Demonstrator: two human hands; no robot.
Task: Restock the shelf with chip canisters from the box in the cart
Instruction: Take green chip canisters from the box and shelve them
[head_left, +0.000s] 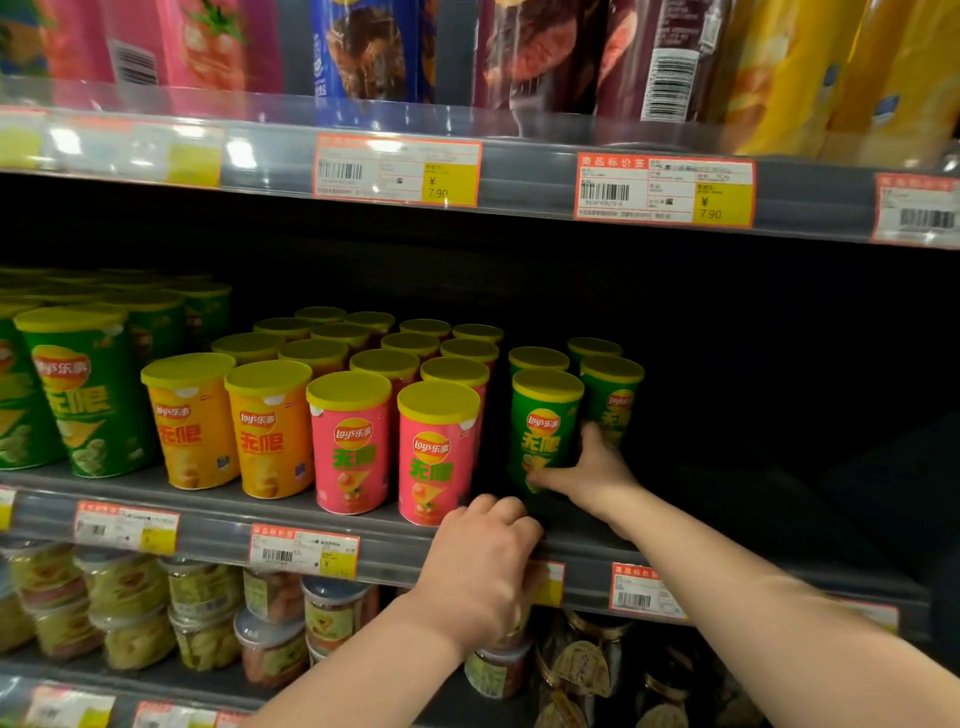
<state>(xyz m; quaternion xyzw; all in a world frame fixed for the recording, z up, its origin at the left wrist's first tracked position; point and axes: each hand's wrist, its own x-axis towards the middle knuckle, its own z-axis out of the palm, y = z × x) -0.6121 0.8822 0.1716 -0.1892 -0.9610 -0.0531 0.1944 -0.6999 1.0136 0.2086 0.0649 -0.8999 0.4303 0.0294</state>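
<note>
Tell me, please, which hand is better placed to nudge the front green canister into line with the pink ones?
The right hand: its thumb and fingers wrap the front green canister. The left hand sits curled lower down at the shelf rail, in front of the pink canisters.

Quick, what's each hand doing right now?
Left hand: fingers curled at the shelf rail; cannot tell if holding anything.
Right hand: holding the front green chip canister.
</note>
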